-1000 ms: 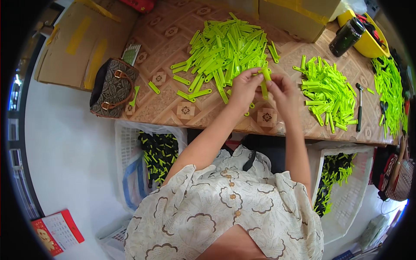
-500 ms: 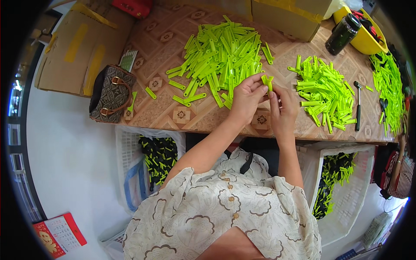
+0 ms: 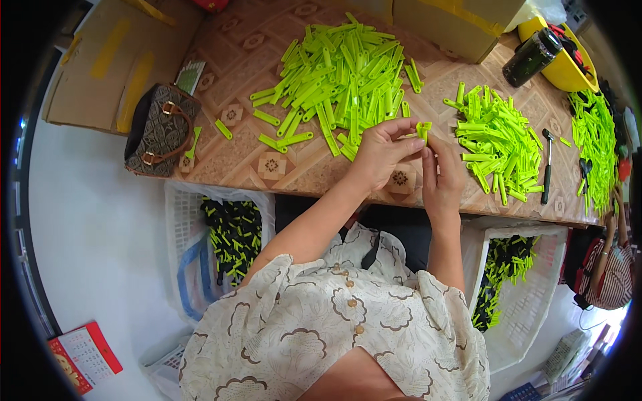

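Above the table's front edge, a small lime-green plastic piece with a forked upper end is held up between my hands. My left hand pinches it between thumb and fingers. The fingertips of my right hand close on its lower right side, partly hiding it. Just behind my left hand spreads a large pile of lime-green plastic strips, each with a hole near its end. A second pile of lime-green pieces lies right of my right hand.
Right on the patterned table are a hammer, a dark bottle, a yellow basin and more green pieces. A handbag and cardboard box stand left. White crates below hold black-and-green parts. Another person's arm shows far right.
My hands and the green piece have shifted slightly right within the view. The piece is turned more upright, and my left fingers sit closer around it. The whole view has shifted a little.
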A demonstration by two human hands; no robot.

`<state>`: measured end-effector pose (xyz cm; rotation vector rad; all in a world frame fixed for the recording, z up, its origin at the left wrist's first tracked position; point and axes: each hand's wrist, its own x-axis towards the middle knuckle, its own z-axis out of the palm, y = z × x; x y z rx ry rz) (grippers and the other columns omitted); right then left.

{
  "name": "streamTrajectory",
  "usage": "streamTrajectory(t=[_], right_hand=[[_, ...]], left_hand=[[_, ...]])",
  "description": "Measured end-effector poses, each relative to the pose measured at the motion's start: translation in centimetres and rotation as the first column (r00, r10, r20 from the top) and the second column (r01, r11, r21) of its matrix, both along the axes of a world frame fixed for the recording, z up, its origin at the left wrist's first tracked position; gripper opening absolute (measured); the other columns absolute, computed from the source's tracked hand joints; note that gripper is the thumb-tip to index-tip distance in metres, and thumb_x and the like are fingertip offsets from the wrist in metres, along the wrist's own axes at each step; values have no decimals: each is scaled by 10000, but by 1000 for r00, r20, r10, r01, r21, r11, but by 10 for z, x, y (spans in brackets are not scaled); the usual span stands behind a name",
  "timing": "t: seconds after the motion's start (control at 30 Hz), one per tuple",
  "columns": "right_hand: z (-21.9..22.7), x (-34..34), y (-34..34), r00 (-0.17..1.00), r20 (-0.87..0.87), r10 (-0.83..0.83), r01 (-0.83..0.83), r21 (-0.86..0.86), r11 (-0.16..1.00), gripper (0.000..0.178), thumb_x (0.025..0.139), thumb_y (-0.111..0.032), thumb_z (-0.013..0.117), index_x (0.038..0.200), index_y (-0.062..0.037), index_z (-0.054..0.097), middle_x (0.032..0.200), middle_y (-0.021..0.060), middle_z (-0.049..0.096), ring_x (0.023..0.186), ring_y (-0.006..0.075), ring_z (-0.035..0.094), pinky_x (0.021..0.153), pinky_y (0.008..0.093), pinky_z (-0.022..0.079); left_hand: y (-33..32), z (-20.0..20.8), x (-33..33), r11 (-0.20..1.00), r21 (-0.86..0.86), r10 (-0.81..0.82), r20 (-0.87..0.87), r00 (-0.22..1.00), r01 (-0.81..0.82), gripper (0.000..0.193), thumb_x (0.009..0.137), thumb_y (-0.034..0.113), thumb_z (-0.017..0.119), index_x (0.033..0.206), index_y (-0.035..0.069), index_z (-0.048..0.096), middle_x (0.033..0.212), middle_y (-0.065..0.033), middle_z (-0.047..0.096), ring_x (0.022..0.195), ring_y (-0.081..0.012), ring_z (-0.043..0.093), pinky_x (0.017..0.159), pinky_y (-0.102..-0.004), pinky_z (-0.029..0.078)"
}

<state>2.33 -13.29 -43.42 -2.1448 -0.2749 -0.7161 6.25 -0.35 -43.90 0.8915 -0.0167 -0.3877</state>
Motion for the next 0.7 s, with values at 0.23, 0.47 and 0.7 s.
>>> streamTrajectory(t=[0.23, 0.47, 0.7], right_hand=[[2, 7, 4, 1000, 9, 30, -30, -59, 998, 242, 856, 19, 594, 1097, -1, 601, 976, 172, 624, 842, 316, 622, 706, 364, 494], [4, 10, 13, 998, -56, 10, -14, -81, 997, 227, 844, 5, 621, 1070, -15, 623, 929, 155, 624, 806, 286, 623, 667, 361, 500], [-15, 11, 22, 995, 67, -70, 78, -138, 987, 206, 831, -35, 658, 1029, -10, 607, 913, 132, 621, 766, 240, 613, 651, 335, 500]], left_hand=[[9, 11, 5, 980, 199, -19, -4, 1000, 20, 328, 869, -10, 618, 1193, -22, 572, 1066, -62, 635, 885, -137, 637, 779, -268, 566], [10, 10, 3, 944, 328, -4, 82, 997, -24, 315, 886, 16, 609, 1194, -38, 570, 1067, -63, 640, 894, -118, 629, 782, -243, 552], [9, 2, 2, 962, 238, 108, 116, 987, -133, 269, 914, 38, 574, 1164, -63, 578, 1037, -92, 654, 885, -108, 623, 780, -223, 527]])
